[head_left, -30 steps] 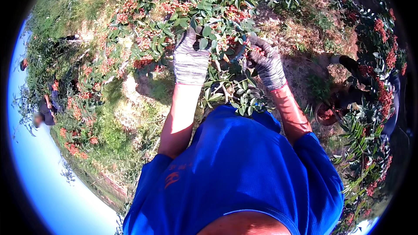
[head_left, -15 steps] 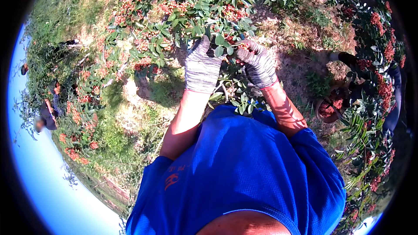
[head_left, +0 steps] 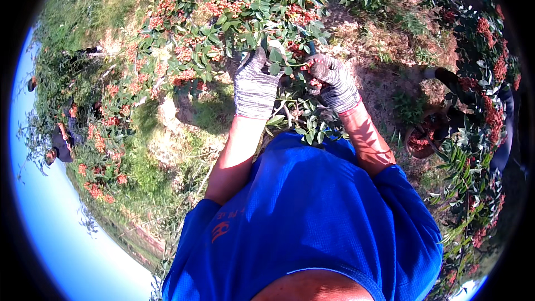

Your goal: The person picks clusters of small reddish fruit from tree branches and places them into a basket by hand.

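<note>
My left hand, in a striped grey-and-white knit glove, closes at the edge of the leafy branch; leaves hide its fingertips. On the other side of those leaves, my right hand wears a matching glove with a dark, stained thumb. Its fingers curl around a small red berry cluster, which shows below the thumb. Just above the hands, another red berry cluster hangs among green leaves. More leaves hang below my hands, close to my blue shirt.
A bucket of picked red berries stands at the right, beside a person's dark-clothed leg. Berry-laden branches line the right edge. At the far left, another person is among the bushes. Dry ground shows between plants.
My right hand has curled inward and dropped slightly, and red berries now show beneath its thumb. My left hand has shifted a little left and stays at the branch.
</note>
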The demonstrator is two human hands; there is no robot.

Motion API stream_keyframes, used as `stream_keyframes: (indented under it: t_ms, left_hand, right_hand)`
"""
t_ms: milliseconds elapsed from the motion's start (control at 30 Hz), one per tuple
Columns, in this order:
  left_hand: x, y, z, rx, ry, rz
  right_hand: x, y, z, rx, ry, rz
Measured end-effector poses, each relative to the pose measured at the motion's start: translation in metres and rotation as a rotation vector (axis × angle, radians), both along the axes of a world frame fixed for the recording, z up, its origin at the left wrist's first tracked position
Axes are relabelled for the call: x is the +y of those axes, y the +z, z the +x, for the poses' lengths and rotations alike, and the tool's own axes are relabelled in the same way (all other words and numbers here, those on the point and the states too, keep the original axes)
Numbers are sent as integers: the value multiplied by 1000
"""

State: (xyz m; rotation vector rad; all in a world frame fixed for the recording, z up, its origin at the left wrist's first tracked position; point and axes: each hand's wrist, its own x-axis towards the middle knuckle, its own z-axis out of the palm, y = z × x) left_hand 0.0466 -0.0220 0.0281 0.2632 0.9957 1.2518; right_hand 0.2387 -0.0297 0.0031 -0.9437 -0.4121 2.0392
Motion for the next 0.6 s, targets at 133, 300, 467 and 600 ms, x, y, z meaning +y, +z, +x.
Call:
stream_keyframes:
  t_ms: [133,300,467,600]
  left_hand:
    - [2,-4,-10,-59,44,60]
    - [1,-14,-22,750,-85,308]
    - [9,2,-91,-171,326,142]
    - [-21,-12,-149,-22,381,60]
  right_hand:
    - [5,8,3,-387,129,198]
    - [7,14,11,-646,257,303]
    - [2,-6,47,-696,60,139]
    - [10,-52,85,-720,-477,-149]
